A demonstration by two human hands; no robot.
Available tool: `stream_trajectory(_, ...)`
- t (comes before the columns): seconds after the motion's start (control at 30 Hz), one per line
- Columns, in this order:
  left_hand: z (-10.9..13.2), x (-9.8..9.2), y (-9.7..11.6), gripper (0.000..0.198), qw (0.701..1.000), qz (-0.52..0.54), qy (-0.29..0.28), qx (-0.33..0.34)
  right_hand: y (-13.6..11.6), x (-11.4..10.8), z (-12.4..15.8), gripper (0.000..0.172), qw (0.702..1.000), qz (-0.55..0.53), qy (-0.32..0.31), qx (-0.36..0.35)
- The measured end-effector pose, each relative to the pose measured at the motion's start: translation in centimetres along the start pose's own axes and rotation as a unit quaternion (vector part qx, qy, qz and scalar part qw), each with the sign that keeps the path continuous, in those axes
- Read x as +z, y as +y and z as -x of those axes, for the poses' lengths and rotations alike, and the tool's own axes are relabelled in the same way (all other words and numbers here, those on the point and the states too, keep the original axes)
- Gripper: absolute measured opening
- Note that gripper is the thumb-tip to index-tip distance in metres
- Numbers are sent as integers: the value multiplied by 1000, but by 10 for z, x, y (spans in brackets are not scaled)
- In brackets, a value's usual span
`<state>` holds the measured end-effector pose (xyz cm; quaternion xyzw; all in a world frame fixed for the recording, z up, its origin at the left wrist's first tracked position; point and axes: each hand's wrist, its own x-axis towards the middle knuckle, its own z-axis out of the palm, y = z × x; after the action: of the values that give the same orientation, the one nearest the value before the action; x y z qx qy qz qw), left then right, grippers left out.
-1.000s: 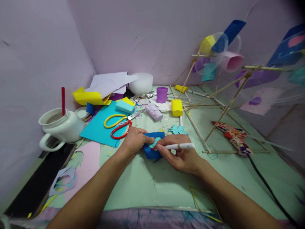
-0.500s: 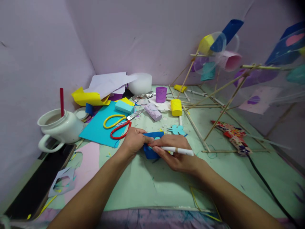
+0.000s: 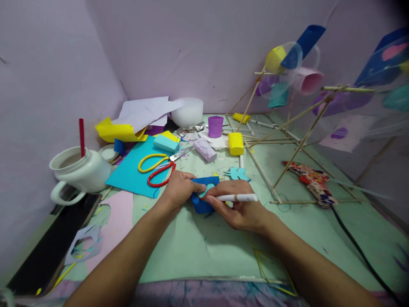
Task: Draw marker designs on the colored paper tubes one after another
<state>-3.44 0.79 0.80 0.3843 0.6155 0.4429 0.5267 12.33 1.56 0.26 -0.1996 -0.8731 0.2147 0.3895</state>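
A dark blue foam piece [image 3: 202, 204] lies on the green mat [image 3: 223, 247] in front of me, with a small teal cut-out shape [image 3: 208, 189] on top of it. My left hand [image 3: 179, 189] presses its fingers down on the blue piece and the teal shape. My right hand [image 3: 238, 209] grips a white pen [image 3: 238, 198], its tip at the edge of the teal shape.
Scissors with yellow and red handles [image 3: 158, 167] lie on a teal sheet [image 3: 134, 170]. A white jug [image 3: 79, 172] stands at left. Foam rolls, a purple cup [image 3: 215, 126], a stick frame [image 3: 287, 128] and a glue gun [image 3: 315, 181] with black cord are at right.
The white pen tilted down and back up to nearly level as my right hand shifted slightly at the teal shape. My left hand has stayed put.
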Motion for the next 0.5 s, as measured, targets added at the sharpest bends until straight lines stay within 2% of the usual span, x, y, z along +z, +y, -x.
stream_trajectory(0.5,3,0,5,23,1000,3,5,-7,2,-9,2,20,996,-61,-17,64)
